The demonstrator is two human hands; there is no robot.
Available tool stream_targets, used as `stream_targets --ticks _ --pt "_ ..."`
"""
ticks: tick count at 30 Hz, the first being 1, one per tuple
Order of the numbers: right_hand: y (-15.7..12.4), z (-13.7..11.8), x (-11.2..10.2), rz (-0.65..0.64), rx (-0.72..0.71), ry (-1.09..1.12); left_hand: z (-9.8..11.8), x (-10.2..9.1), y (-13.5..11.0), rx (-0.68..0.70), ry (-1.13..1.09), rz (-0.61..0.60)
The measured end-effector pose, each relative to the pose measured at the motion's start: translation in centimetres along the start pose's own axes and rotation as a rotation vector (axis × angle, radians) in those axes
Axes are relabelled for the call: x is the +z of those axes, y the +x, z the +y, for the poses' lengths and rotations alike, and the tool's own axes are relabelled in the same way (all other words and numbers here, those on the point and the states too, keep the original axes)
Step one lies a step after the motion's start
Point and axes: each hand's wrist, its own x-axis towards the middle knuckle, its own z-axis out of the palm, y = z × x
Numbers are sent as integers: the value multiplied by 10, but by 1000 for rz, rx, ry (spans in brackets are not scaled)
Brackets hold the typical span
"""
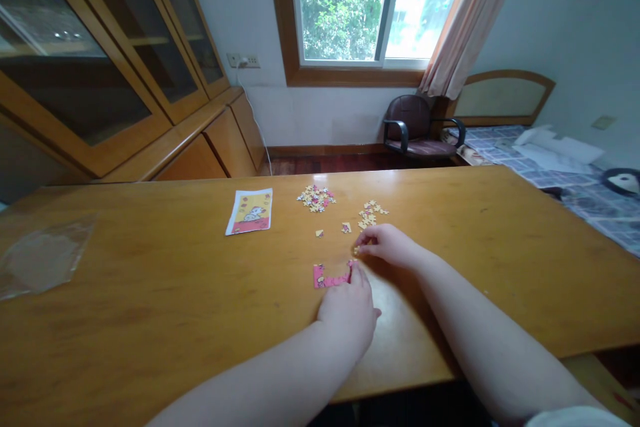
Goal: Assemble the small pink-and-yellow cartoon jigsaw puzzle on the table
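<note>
A small pink assembled strip of jigsaw puzzle (326, 277) lies on the wooden table (150, 267). My left hand (350, 313) rests beside it, fingers curled, fingertips touching the strip's right end. My right hand (387, 243) sits just beyond, pinching a small yellow puzzle piece (357, 251) against the table. Two loose piles of pieces lie further back, one pile (316, 198) in the middle and another pile (371, 213) nearer my right hand. A couple of single pieces (346, 227) lie between them.
A printed puzzle reference card (250, 211) lies left of the piles. A clear plastic bag (43, 257) sits at the table's left edge. Beyond the table stand a glass-door cabinet (100, 60), a dark armchair (417, 127) under the window, and a bed (565, 173) on the right.
</note>
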Motion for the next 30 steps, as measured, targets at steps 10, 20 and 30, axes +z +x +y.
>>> stream_targets --ticks 10,20,30 --pt "5 1 11 -22 -61 -41 1 -3 0 -15 8 -10" --pt "5 1 16 0 -114 -164 2 -7 1 -15 -1 -17" --pt "2 -2 14 14 -194 -254 2 -5 0 -17 6 -24"
